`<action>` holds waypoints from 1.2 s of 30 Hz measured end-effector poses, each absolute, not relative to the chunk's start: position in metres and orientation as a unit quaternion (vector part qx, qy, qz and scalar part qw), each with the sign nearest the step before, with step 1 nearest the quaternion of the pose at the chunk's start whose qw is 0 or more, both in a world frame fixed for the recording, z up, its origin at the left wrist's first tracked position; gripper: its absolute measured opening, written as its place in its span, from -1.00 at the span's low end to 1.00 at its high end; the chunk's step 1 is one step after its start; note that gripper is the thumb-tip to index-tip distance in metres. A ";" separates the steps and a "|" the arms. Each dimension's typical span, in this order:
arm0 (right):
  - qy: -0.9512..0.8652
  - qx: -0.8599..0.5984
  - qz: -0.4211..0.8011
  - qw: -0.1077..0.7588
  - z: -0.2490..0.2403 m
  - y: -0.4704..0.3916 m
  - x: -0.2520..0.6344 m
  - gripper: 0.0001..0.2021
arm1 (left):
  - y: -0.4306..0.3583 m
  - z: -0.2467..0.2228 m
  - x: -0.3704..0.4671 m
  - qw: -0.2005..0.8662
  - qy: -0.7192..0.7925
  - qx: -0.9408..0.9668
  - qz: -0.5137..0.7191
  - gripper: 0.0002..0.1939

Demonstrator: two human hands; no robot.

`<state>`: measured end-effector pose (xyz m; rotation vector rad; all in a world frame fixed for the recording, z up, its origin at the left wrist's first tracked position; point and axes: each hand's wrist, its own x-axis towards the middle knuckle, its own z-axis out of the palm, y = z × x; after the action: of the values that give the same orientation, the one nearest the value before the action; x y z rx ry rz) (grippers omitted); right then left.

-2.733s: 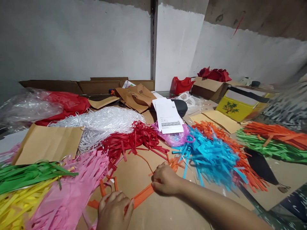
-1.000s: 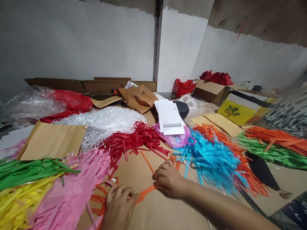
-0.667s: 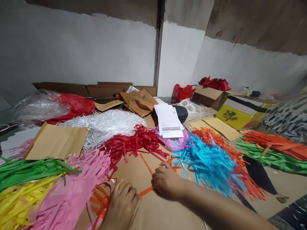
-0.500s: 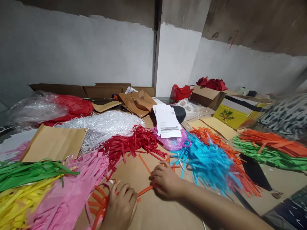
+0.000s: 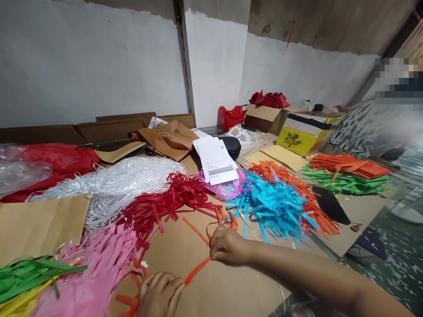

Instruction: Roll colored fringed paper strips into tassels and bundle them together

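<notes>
An orange fabric-like strip (image 5: 197, 269) runs taut between my two hands, low over the brown cardboard (image 5: 238, 286). My right hand (image 5: 228, 245) is closed in a pinch on its far end, with orange loops (image 5: 228, 219) rising just behind the knuckles. At the bottom edge, my left hand (image 5: 160, 293) curls with its fingertips on the near end of the strip. More orange strips (image 5: 127, 299) stick out to the left of that hand, partly hidden by it. Another orange strip (image 5: 194, 229) lies slantwise on the cardboard beyond.
Around the cardboard lie piles of pink (image 5: 89, 273), dark red (image 5: 165, 198) and blue strips (image 5: 274, 202), and white cords (image 5: 122, 185). White papers (image 5: 216, 160) rest on a pink plastic bag (image 5: 228, 187). A yellow box (image 5: 304, 134) stands farther back. At right is a person in a patterned garment (image 5: 370, 127).
The view has swung right, showing more of the person there. My right hand has tightened into a pinch, and orange loops now stand up behind it. The strip still spans both hands.
</notes>
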<state>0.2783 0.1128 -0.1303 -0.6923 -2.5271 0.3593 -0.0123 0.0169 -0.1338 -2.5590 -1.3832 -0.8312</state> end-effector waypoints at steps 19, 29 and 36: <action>-0.952 -0.252 0.074 0.156 -0.103 0.105 0.262 -0.91 | 0.017 -0.132 0.008 0.060 -0.475 -0.849 -0.226 -0.65; -0.973 -0.144 -0.111 0.145 -0.088 0.103 0.243 -0.79 | 0.029 -0.115 0.035 0.148 -0.447 -0.843 -0.259 -0.66; -0.890 -0.250 0.261 0.278 -0.029 0.064 0.254 -0.79 | 0.013 -0.045 0.028 0.166 -0.367 -0.849 -0.342 -0.49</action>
<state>0.2536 0.0641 -0.0294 -0.6712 -2.3876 0.7013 0.0278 0.0129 -0.0445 -2.4166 -1.0462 -0.9735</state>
